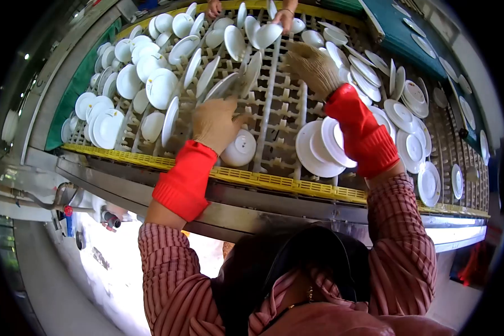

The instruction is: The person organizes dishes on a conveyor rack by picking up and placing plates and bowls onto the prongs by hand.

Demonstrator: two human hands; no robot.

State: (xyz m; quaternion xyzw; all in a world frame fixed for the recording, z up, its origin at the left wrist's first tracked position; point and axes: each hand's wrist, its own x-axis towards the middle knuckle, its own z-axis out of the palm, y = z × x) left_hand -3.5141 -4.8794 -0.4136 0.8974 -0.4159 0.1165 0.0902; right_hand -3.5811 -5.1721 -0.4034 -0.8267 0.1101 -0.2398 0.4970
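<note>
Both my hands wear tan gloves with red cuffs. My left hand (215, 122) is over the pegged rack belt (280, 117), at the lower edge of a tilted white plate (223, 87); motion blur hides whether its fingers grip it. Just below that hand a small white bowl (239, 148) rests on the belt. My right hand (313, 68) reaches over the belt beside white plates at the right, its fingertips blurred. Below my right forearm several white plates (313, 148) lie overlapping.
Many white dishes (161, 88) fill the belt's left side. A co-worker's hands (284, 19) are at the far edge among bowls. Yellow edging (274, 182) runs along the near side. At upper right, a green belt (397, 42) carries plates.
</note>
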